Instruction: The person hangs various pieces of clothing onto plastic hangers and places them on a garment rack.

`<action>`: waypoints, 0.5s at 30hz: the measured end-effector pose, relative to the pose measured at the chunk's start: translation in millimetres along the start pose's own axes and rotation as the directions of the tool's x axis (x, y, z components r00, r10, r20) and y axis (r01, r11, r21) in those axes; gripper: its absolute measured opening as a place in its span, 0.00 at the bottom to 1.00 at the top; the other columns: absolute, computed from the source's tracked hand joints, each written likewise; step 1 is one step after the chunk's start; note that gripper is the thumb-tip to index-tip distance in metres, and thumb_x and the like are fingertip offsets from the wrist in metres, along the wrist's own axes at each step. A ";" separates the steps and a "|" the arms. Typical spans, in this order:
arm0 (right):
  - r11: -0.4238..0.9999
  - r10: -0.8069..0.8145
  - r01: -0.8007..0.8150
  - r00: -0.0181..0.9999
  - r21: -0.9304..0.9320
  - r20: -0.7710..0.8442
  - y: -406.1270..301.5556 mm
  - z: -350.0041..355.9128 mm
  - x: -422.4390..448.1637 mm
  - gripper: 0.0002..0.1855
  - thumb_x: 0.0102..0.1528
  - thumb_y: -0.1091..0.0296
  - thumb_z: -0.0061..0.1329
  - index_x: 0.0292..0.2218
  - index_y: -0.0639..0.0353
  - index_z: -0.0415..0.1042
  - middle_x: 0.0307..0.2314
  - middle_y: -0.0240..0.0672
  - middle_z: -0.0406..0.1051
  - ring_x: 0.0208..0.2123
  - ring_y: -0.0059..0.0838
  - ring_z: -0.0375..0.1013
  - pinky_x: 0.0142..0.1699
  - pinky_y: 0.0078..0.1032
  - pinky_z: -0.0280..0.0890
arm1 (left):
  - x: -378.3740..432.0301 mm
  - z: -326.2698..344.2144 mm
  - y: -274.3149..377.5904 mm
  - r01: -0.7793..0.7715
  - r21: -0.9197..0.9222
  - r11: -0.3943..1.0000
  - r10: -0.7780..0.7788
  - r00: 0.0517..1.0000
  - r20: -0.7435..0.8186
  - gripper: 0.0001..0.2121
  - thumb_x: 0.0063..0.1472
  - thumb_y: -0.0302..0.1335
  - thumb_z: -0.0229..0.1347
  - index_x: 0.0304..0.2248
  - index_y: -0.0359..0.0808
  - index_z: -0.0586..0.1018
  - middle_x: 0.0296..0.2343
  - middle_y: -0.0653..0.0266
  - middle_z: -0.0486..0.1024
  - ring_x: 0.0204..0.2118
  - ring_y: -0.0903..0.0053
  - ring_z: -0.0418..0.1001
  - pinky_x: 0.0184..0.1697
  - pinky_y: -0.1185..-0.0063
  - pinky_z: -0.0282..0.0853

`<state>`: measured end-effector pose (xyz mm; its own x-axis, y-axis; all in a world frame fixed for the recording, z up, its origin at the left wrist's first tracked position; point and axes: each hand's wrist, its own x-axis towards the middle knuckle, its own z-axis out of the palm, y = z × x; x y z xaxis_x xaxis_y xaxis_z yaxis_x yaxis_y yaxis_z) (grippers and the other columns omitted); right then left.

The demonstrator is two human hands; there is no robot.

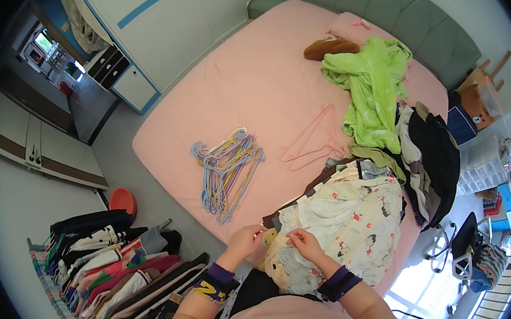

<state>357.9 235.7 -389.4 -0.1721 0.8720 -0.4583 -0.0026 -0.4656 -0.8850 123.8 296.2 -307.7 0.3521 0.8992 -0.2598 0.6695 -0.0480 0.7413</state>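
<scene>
My left hand (247, 241) is at the bed's near edge, fingers bent together, beside a yellow patterned cloth (269, 237). My right hand (306, 243) is curled over the lace edge of a cream printed garment (361, 225). Whether either hand grips fabric cannot be made out. The cream garment lies spread over a pile of folded clothes. A bundle of wire clothes hangers (229, 171) in mixed colours lies on the pink sheet (240, 92). Pink hangers (312, 157) lie nearer the pile. A green fleece garment (370, 94) lies farther back.
A rack of hung clothes (125, 280) stands at the left, with a red basin (122, 202) behind it. Dark clothes (436, 162) hang over the bed's right edge. A brown item (330, 48) lies near the green padded headboard (388, 6). A chair (465, 241) stands at the right.
</scene>
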 end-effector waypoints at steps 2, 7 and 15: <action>0.998 0.046 -0.044 0.998 -0.032 0.040 -0.2 9.6 29.9 0.12 0.65 0.65 0.43 0.41 0.65 0.72 0.28 0.32 0.75 0.30 0.18 0.73 0.38 0.17 0.69 | 25.2 -2.3 -40.9 0.110 -0.024 0.994 -0.111 0.992 -0.058 0.10 0.59 0.31 0.51 0.37 0.42 0.81 0.27 0.57 0.79 0.29 0.63 0.77 0.31 0.69 0.71; 0.984 0.130 -0.111 0.982 -0.136 0.140 14.5 42.7 114.5 0.12 0.63 0.64 0.46 0.41 0.65 0.71 0.28 0.33 0.75 0.30 0.19 0.74 0.38 0.18 0.69 | 75.0 -6.7 -145.2 0.332 0.048 0.942 -0.317 0.929 -0.193 0.12 0.59 0.31 0.51 0.43 0.44 0.77 0.28 0.57 0.78 0.29 0.61 0.77 0.30 0.66 0.70; 0.962 0.141 -0.117 0.987 -0.246 0.081 30.1 96.2 241.4 0.15 0.60 0.62 0.47 0.45 0.62 0.70 0.32 0.37 0.75 0.30 0.28 0.74 0.39 0.26 0.70 | 141.9 -11.9 -239.1 0.415 0.009 0.910 -0.380 0.841 -0.385 0.13 0.59 0.33 0.55 0.42 0.38 0.74 0.23 0.61 0.75 0.26 0.60 0.75 0.29 0.65 0.69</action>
<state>221.5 417.7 -518.7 -0.2502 0.7825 -0.5701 0.2596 -0.5130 -0.8182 5.9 440.5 -514.4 -0.2101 0.9419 -0.2622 0.7612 0.3258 0.5607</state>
